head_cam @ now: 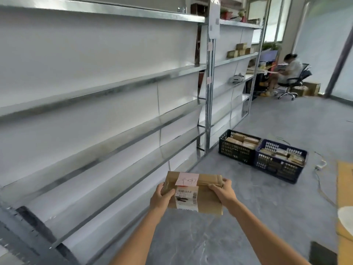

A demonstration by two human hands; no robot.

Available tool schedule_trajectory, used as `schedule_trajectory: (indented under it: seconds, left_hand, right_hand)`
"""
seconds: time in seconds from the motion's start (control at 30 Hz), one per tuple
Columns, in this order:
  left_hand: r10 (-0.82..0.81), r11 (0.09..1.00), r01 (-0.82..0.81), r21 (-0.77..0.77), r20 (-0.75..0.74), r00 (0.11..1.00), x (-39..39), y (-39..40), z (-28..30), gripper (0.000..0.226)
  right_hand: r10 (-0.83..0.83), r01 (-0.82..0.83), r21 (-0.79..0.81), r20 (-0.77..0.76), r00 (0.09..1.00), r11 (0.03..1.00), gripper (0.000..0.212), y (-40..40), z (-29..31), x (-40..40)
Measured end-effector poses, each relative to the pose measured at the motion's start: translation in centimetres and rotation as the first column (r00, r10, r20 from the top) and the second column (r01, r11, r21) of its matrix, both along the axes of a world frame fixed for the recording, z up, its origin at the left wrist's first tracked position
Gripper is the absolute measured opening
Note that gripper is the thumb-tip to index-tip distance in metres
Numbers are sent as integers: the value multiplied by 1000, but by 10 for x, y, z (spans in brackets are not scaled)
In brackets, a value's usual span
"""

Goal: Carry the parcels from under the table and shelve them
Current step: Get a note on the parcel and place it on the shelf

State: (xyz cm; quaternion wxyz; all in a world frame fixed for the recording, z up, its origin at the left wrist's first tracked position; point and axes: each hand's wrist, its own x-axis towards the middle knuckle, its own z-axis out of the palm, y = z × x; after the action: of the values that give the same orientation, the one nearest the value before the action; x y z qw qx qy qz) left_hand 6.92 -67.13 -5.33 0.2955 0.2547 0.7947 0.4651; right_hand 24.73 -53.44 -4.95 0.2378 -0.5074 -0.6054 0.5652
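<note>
I have one parcel (pixel 193 192) in the air in front of me, a flat brown cardboard box with a pink note on its top face and a white barcode label below it. My left hand (pixel 162 196) closes on its left end, thumb over the top, and my right hand (pixel 222 192) closes on its right end, fingers curled over the far edge; each grip is wrapped firmly on the box and carries nothing else. The parcel hangs over the grey floor (pixel 267 207), just beside the front edge of the lower tiers of the long shelf unit (pixel 95 88) on my left, touching none of them. I judge this the carry-and-place step: the box is lifted and brought to the shelving but not yet set down. All the tiers of the near bay that I can see are bare, so little or nothing is shelved here yet. In the far bay (pixel 235 60) a few small cartons (pixel 239 50) sit on an upper tier, and something pale lies on the tier below; I cannot tell whether they belong to this job. Two crates (pixel 261 152), one black and one blue, stand on the floor near the foot of the far bay, both full of flat packages, so I reckon plenty remains. The bench the parcels come from is not in view.
</note>
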Motion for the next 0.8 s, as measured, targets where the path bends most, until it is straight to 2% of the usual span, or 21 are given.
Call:
schedule_trajectory:
  seconds: [0.1, 0.2, 0.4, 0.53, 0.7, 0.8]
  left_hand:
    - [-116, 993, 115, 36, 17, 993, -30, 61, 6, 61]
    - [-186, 982, 185, 23, 27, 982, -46, 120, 8, 70]
    - [-416, 909, 415, 35, 49, 908, -54, 245, 2, 81]
    - [-518, 854, 521, 4, -100, 850, -40, 338, 1, 79]
    - [-512, 854, 520, -6, -186, 838, -16, 449, 14, 68]
    - [-517, 851, 524, -36, -240, 822, -7, 508, 25, 91]
  right_hand:
    - [-51, 48, 72, 37, 998, 996, 49, 47, 7, -13]
    - [-35, 25, 88, 115, 993, 996, 62, 87, 15, -17]
    - [-17, 1, 109, 147, 989, 994, 90, 175, 27, 4]
    - [-72, 51, 169, 120, 990, 984, 83, 254, 29, 26]
    - [-95, 61, 234, 136, 986, 970, 84, 358, 35, 52]
    - [-109, 62, 266, 167, 980, 962, 83, 417, 43, 59]
